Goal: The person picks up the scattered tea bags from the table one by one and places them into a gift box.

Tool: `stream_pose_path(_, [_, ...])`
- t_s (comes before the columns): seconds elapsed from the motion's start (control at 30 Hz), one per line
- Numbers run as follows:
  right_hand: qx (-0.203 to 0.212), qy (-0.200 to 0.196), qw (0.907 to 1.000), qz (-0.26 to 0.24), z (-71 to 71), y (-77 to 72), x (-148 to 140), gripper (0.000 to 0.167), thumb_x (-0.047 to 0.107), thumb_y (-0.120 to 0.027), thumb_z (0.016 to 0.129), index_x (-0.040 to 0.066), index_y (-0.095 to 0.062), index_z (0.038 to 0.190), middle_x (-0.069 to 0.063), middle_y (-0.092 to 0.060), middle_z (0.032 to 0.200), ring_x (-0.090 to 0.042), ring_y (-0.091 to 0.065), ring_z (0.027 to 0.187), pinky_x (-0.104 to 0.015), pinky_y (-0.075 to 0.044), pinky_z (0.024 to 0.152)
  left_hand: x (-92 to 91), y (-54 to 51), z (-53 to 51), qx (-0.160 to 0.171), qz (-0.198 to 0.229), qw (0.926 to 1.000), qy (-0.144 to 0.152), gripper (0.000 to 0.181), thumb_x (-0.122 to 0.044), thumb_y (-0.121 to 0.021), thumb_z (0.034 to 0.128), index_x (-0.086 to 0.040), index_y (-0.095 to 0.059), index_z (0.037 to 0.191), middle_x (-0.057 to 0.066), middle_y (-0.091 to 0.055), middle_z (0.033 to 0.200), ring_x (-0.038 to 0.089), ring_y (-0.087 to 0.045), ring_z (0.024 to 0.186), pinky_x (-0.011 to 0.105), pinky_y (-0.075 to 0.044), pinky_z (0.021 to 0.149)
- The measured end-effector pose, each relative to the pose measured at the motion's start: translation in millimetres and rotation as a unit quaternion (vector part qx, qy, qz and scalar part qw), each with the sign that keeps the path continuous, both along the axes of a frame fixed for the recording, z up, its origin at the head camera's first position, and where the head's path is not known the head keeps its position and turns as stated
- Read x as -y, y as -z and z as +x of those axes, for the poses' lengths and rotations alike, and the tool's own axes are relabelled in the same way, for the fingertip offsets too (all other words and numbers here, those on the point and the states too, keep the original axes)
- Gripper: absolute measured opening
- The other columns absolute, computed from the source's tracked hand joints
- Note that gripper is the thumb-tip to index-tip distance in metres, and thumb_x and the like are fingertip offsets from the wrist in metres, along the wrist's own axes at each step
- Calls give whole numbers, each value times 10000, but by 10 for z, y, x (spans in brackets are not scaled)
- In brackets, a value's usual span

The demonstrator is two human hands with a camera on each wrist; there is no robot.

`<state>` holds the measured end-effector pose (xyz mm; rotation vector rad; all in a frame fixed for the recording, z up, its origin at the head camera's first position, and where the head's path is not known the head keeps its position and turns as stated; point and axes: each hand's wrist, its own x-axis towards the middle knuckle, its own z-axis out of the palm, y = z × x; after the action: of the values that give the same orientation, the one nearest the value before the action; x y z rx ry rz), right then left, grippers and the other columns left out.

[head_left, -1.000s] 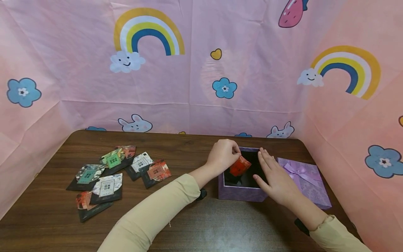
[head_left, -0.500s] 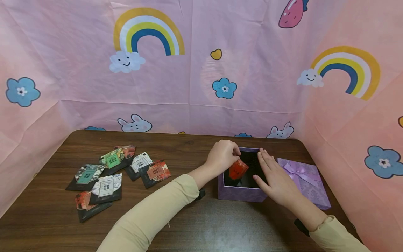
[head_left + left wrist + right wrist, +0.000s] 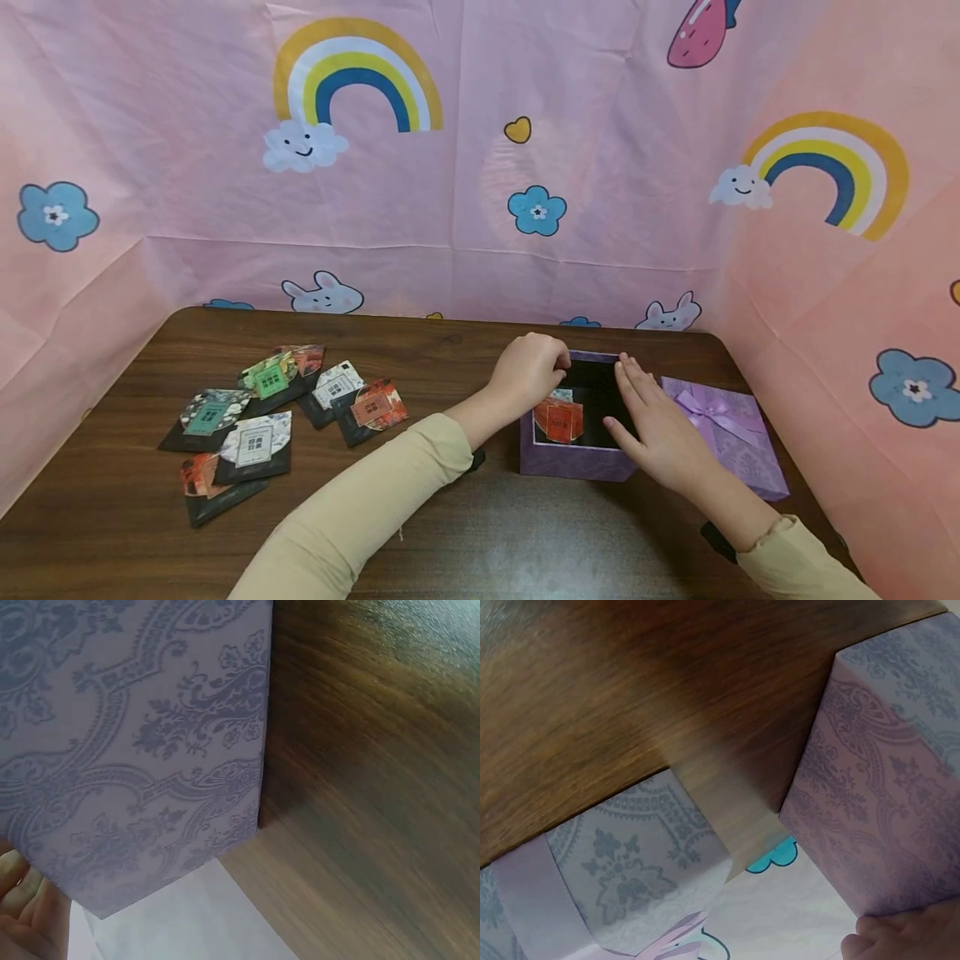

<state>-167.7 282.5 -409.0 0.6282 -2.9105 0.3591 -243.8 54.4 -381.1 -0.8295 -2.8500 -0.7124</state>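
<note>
Packet in red [image 3: 558, 422] now lies inside the purple box [image 3: 573, 462], seemingly placed, no longer tilted below the left hand [image 3: 528, 367], whose fingers curl at the box's left rim, grip hidden, while the right hand [image 3: 660, 425] rests straight-fingered opposite.

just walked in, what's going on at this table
A person has both hands at an open purple box. The left hand is at its left side, fingertips partly hidden; the right hand rests at the right rim, fingers straight. A red packet is inside. Seven more packets lie to the left, and the bow-topped lid lies to the right.
</note>
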Motion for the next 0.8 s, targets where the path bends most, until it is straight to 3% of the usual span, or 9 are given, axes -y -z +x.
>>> stream_pose_path(0.23, [153,41,9999,-2,12,-5,12,794,344,-611,1061,-57,-265,1652,-223,-201,1762,-431,-241,1623,-625,-244,1291,138,-17,6,193,645,9977,8,102,-142,-796,972,-130,-836,1065,10,-825,1033,164,-766,937,313,-625,828])
stream_pose_path(0.47, [122,21,9999,-32,26,22,49,792,341,-615,1055,-56,-274,1650,-226,-218,1757,-439,-253,1617,-631,-260,1279,474,-27,-23,85,1159,9932,-84,80,-142,-832,937,-122,-835,1014,20,-822,972,159,-755,873,301,-617,789])
stream_pose_path(0.67, [176,88,9998,-17,15,22,22,796,349,-606,1060,-45,-259,1658,-211,-200,1766,-423,-230,1629,-547,-180,1332,821,-48,-70,277,1206,9918,-308,145,-140,-858,906,-99,-822,1040,33,-821,992,163,-768,874,296,-622,793])
stream_pose_path(0.8, [135,65,9999,1,4,-1,8,792,342,-611,1058,-55,-268,1651,-218,-205,1762,-426,-236,1626,-571,-201,1321,1064,-52,-110,291,1137,9920,-467,185,-139,-856,904,-66,-818,1069,58,-824,1010,188,-779,884,326,-630,803])
